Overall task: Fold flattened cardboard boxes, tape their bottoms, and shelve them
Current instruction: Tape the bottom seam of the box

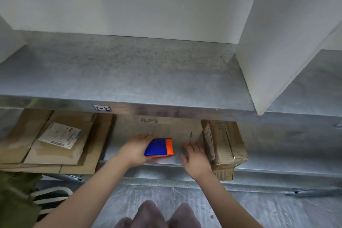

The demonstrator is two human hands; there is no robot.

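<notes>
two hands reach into lower shelf (129, 162). left hand (136, 149) grips blue-orange tape dispenser (160, 147); right hand (196, 155) open, empty, beside taped box (224, 144). flattened cardboard (55, 140) lies left: probably light, stiff; take by edges. dispenser's blade hidden; far shelf dim.

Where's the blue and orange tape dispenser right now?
The blue and orange tape dispenser sits in the left hand on the lower metal shelf, centre frame, left of the right hand.

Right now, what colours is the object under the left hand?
Blue with an orange end: the object under the left hand, seen in the head view, the only one.
</notes>
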